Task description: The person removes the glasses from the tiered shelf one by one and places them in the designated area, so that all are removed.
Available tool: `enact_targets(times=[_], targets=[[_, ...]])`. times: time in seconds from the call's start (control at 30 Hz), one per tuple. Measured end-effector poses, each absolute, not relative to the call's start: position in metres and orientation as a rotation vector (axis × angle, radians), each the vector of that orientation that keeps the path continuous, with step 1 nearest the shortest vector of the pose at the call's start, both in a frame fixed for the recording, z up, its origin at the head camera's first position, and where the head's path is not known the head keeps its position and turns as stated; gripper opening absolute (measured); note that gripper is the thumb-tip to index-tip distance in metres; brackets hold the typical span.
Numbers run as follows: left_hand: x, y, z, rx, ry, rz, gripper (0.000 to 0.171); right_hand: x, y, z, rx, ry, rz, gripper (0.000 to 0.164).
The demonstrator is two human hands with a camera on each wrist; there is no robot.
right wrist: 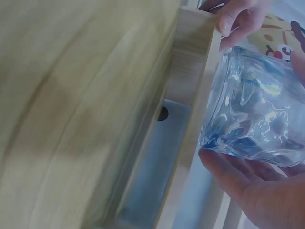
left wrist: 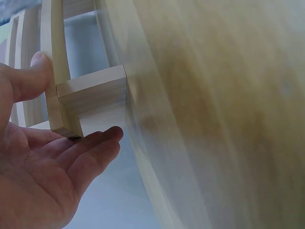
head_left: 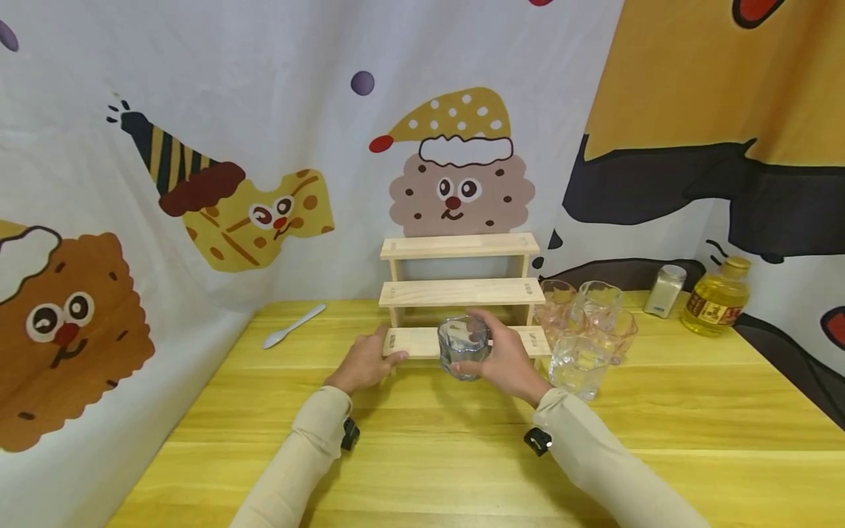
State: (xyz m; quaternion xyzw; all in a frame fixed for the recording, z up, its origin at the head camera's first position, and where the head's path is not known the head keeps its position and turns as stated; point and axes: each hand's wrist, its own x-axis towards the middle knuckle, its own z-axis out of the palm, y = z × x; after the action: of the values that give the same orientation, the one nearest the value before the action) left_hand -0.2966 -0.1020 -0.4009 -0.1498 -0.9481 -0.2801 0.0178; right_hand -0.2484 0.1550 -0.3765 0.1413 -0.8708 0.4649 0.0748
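A three-tier wooden step shelf (head_left: 462,292) stands on the table against the curtain. My left hand (head_left: 361,363) grips the left end of its lowest step; in the left wrist view the thumb (left wrist: 35,76) lies on the board and the fingers (left wrist: 93,152) are at its end. My right hand (head_left: 508,361) holds a clear, bluish glass cup (head_left: 464,348) by its sides, at the front of the lowest step. In the right wrist view the glass is close beside the board's edge; whether it touches the wood I cannot tell.
Several clear and pinkish glasses (head_left: 581,363) cluster right of the shelf. Behind them are a glass shaker (head_left: 665,292) with pale contents and a bottle of yellow oil (head_left: 716,297). A pale spoon (head_left: 293,326) lies at the back left. A printed curtain (head_left: 297,110) hangs behind the table.
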Motion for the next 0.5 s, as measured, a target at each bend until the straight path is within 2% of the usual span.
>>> enact_targets(times=[0.5], targets=[[-0.298, -0.101, -0.403, -0.468, -2.958, -0.89, 0.065, -0.213, 0.212, -0.377, 0.447, -2.657, 1.282, 0.093]])
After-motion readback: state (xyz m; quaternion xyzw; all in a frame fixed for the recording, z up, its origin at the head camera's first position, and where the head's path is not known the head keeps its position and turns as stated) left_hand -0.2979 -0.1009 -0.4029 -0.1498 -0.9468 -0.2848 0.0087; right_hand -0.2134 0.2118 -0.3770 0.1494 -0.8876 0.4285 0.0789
